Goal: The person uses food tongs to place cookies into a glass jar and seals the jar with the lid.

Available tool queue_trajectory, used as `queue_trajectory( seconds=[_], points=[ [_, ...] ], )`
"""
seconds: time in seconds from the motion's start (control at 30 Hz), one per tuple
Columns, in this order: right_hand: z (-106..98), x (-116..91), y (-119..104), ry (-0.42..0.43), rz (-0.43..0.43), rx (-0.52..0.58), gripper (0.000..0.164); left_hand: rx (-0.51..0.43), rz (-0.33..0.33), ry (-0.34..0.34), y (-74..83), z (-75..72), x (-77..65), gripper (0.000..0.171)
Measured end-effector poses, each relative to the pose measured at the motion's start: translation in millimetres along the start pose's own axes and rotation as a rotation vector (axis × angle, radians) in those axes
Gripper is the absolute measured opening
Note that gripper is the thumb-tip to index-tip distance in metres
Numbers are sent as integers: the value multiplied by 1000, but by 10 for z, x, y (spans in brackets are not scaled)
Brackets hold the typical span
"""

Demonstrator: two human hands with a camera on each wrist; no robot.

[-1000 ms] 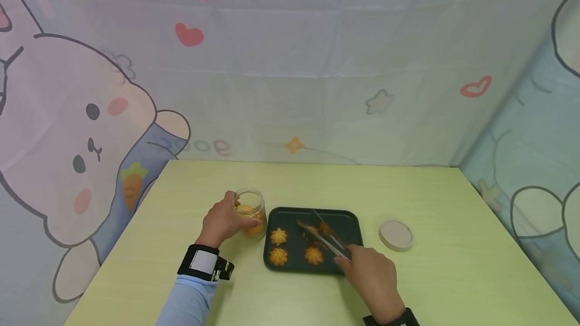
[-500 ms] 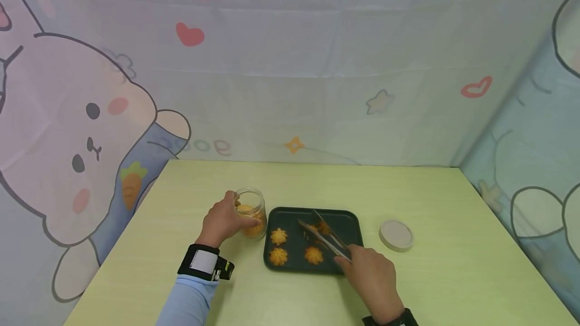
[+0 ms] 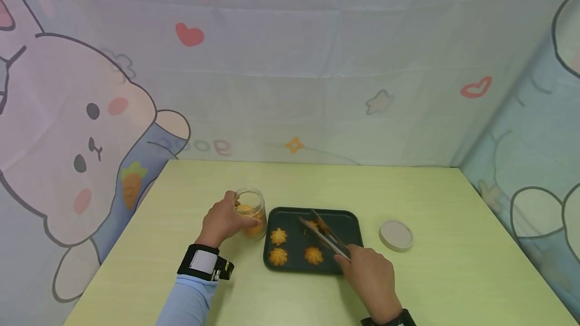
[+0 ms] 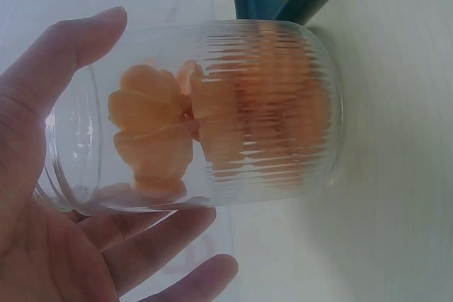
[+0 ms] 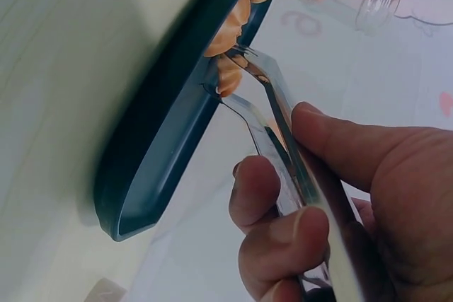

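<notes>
My left hand is curled round the jar, thumb along one side and fingers along the other, spread about as wide as the glass. The jar is clear, plain near its round mouth and finely ribbed lower down, where the ridges blur what sits behind them. Past my thumb I see the cookies inside: golden orange, thickly lobed like petals, the upper ones sharp in outline, the lower ones packed together.

My right hand pinches the shiny metal tongs, thumb on one arm and curled fingers on the other, with only a narrow gap between. Ahead of those fingers, one cookie lies between the tips on the tray; I can't tell whether both tips touch it.

The tray is dark green, with rounded corners and a raised rim. Left of my right fingers, a star-shaped, ridged cookie lies on it, and two more, nearer my left thumb, sit one behind the other. Beyond my right knuckles, to the right, the pale round lid rests flat on the table.
</notes>
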State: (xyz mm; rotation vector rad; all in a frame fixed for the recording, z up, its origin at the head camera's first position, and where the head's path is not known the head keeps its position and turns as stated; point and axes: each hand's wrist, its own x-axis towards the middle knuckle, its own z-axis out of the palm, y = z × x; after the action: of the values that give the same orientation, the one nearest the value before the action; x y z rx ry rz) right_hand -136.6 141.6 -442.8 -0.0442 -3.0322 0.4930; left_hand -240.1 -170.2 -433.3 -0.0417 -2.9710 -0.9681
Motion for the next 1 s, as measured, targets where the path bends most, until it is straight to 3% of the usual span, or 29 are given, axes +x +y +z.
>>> queue_trajectory(
  seconds=[1.0],
  points=[
    [-43,-24,-12,88,-51,14,22,0,0,-3,6,-1,-6,89]
  ],
)
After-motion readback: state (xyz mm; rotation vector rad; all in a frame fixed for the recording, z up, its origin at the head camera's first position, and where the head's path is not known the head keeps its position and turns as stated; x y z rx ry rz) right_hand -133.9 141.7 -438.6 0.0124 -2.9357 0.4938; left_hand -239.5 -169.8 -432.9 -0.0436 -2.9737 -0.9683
